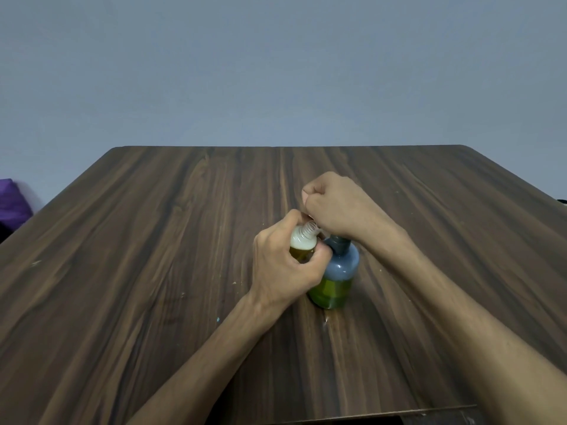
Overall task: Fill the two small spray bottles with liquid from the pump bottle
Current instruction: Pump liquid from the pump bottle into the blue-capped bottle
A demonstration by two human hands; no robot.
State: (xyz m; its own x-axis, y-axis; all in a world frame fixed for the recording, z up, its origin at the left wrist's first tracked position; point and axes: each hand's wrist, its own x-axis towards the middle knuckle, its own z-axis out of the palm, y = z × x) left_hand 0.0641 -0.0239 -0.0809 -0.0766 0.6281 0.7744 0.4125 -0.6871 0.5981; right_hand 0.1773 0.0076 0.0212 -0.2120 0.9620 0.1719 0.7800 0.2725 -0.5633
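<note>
I judge I'm in the middle of a fill. My left hand (pixel 283 265) is wrapped around a small spray bottle (pixel 302 240), holding it off the worktop (pixel 153 240) with its open threaded neck tipped up beside the pump bottle (pixel 336 271). Yellow liquid sits in the small bottle's lower part with pale foam above it, close under the neck. My right hand (pixel 334 207) is curled into a fist over the top of the pump bottle; the pump head is hidden under it, so I can't tell whether it grips the head or only presses on it. The pump bottle stands upright near the middle of the worktop, green liquid in its lower half.

Next, as I read it, I need careful short presses with the neck kept under the spout, since the foam could spill over. I see only one small bottle; the second one and the spray caps are out of view.

A purple thing (pixel 12 200) lies off the worktop's far left edge. Pale specks dot the wood. Nothing stands between my hands and the bottles.
</note>
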